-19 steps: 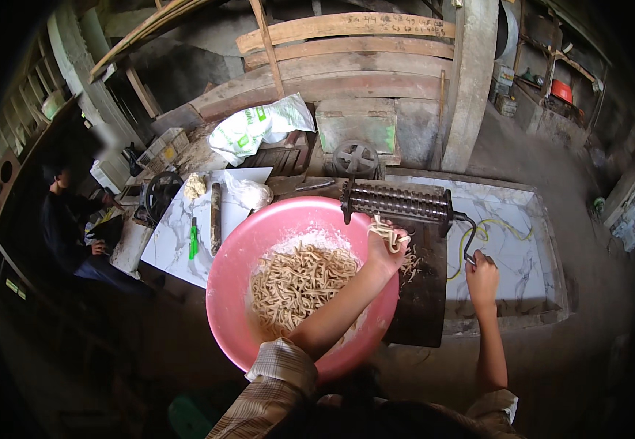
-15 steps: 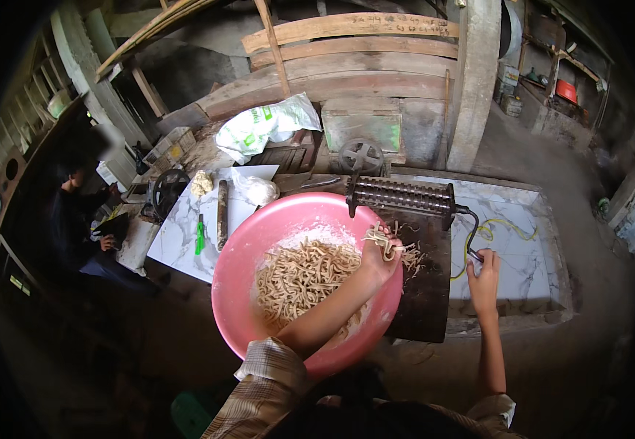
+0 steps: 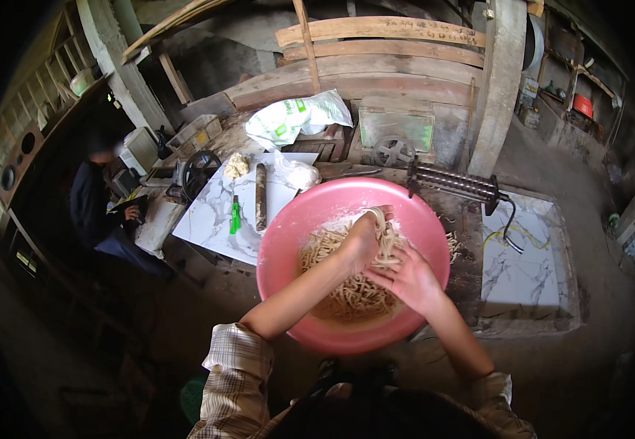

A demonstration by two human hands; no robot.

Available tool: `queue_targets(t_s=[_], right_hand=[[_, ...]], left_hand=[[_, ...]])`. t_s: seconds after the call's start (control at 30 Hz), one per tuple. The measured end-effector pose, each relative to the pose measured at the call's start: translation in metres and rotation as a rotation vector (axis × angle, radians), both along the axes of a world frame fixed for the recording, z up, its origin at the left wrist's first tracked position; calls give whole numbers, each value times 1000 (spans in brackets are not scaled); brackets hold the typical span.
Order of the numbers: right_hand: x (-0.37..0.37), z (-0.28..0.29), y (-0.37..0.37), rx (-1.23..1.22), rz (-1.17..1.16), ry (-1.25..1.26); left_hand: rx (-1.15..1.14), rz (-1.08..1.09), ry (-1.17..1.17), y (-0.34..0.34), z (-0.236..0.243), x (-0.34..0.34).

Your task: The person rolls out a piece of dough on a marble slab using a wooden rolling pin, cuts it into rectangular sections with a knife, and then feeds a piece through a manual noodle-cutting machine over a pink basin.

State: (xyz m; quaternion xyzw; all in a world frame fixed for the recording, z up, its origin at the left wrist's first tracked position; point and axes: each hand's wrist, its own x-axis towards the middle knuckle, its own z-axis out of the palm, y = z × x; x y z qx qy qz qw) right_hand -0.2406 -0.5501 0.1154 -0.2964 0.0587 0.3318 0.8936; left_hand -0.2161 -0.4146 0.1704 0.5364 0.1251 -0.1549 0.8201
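Over the pink basin (image 3: 279, 300), my left hand (image 3: 360, 243) is closed round a bunch of thick dough noodles (image 3: 388, 241), which hang from its fingers. My right hand (image 3: 414, 282) is at the lower side of this bunch, fingers spread, at or against the strands. Below both hands, a heap of floury noodles (image 3: 361, 301) fills the bottom of the basin. Beyond the basin's right rim stands a ridged roller machine (image 3: 452, 186); its bent crank handle (image 3: 511, 230) has no hand on it.
Left of the basin, a marbled board (image 3: 215, 233) carries a green-handled tool (image 3: 235, 216), a rolling pin (image 3: 261, 197), a dough lump (image 3: 237, 166) and a plastic bag (image 3: 299, 174). A white sack (image 3: 299, 119) lies behind. Another person (image 3: 105, 197) sits at far left.
My right hand has left the crank handle and come over the basin beside my left. My left hand has brought the noodles from near the machine back over the basin. The view has shifted.
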Motion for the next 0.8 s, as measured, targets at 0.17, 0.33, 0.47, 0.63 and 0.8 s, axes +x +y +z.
queue_targets(t_s=[0.17, 0.33, 0.47, 0.63, 0.8], right_hand=[[28, -21, 51, -17, -103, -185], [47, -21, 64, -434, -138, -379], [53, -16, 77, -911, -166, -661], [64, -27, 77, -1304, -175, -947], [67, -25, 59, -1433, -333, -1461]], left_hand=[[97, -137, -220, 68, -39, 19], [591, -257, -791, 121, -61, 38], [653, -225, -814, 137, -73, 46], [856, -187, -986, 147, -90, 62], [868, -396, -931, 150, -102, 72]])
